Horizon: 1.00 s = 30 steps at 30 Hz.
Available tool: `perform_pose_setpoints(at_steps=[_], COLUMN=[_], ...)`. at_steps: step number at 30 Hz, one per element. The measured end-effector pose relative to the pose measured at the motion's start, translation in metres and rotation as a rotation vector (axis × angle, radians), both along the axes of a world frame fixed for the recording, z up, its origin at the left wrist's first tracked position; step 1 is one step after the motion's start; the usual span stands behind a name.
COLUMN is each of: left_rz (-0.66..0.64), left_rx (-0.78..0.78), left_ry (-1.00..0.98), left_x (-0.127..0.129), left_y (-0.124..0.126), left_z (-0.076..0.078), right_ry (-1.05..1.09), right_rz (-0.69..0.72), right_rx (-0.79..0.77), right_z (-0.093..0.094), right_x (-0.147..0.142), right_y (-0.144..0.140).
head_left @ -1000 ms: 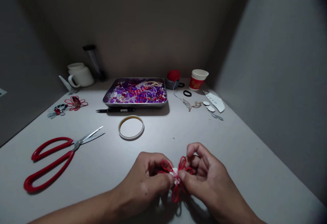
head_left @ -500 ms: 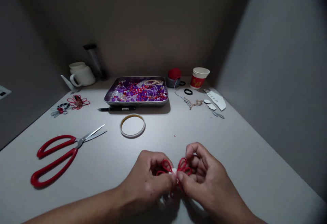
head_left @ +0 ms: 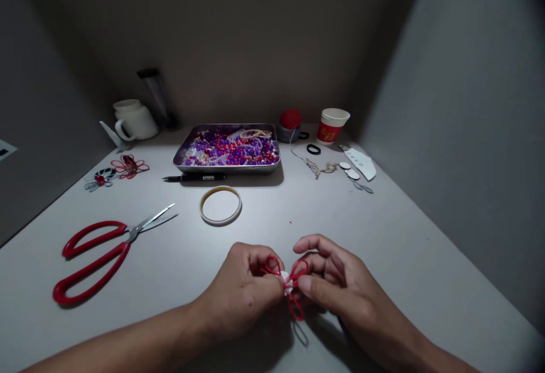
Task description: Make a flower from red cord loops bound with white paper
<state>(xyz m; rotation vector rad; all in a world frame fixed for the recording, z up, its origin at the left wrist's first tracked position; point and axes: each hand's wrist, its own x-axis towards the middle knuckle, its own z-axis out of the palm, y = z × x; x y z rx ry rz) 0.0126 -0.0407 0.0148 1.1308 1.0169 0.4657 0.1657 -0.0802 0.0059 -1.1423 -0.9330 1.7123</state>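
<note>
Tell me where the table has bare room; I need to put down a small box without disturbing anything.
Bare table lies right of the right hand, up to the wall. Another patch sits between the scissors, tape ring and left hand. The back is crowded around the bead tray and paper cup.

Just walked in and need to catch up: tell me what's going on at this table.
A person is working a small flower of red cord loops with a white centre, pinched between the left hand and right hand just above the near edge of the table. Red scissors lie to the left, a tape ring and a tray of beads farther back. Two finished-looking flowers sit at far left.
</note>
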Motion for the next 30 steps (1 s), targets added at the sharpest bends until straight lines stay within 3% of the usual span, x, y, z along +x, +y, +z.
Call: perform_pose_setpoints(at_steps=[4,10,18,24,30], left_rz=[-0.03,-0.041,-0.12,-0.206,-0.122], left_rx=[0.002,0.009,0.035,0.024,0.071], left_ry=[0.011,0.016,0.073,-0.128,-0.153], left_x=[0.0,-0.001,-0.001,-0.007,-0.005], left_y=[-0.001,-0.003,-0.005,0.003,0.002], left_z=[-0.002,-0.004,-0.007,-0.003,-0.004], right_ry=[-0.038,0.154,-0.202,-0.025,0.1], right_rz=[-0.007,0.035,0.021,-0.059,-0.196], right_rx=[-0.008,-0.023,0.007,0.008,-0.001], right_z=[0.0,-0.007,0.0,-0.002,-0.01], right_x=[-0.003,0.002,-0.004,0.0,-0.003], right_y=[0.002,-0.001,0.0,0.001,0.001])
